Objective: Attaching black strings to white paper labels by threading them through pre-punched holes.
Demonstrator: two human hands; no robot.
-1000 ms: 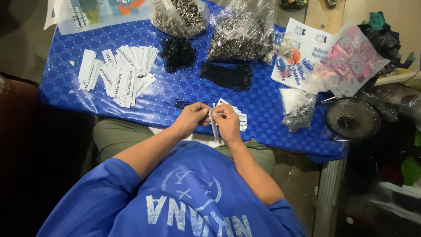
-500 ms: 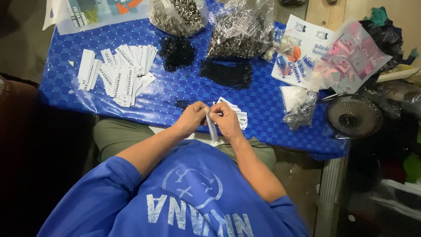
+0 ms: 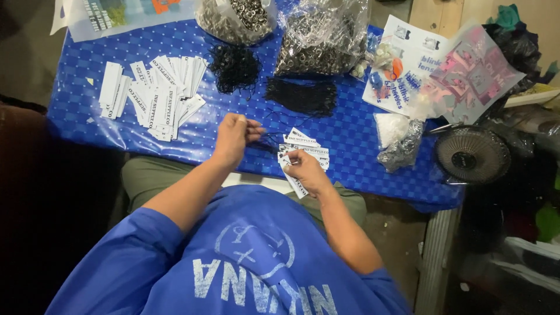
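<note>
- Head view, hands: left hand point(image 3: 233, 137) has fingers curled, thumb and forefinger pinching a thin black cord point(image 3: 267, 139). Right hand point(image 3: 307, 170) is closed round a small fan of white tags point(image 3: 308, 150), held at the near edge of the desk point(image 3: 350, 125), approx. in front of the person's chest.
- Step, my read: cord being brought to a tag. Hands are near each other, not touching.
- Next move needs, imo: steady tag and a fine pinch. The cord end is too thin for me to see.
- Look of tags: narrow white card strips w/ dark print, fanned. I can't see any hole.
- Around: loose tag pile point(image 3: 163, 96) far left, black cord bundle point(image 3: 301, 96) beyond the hands.
</note>
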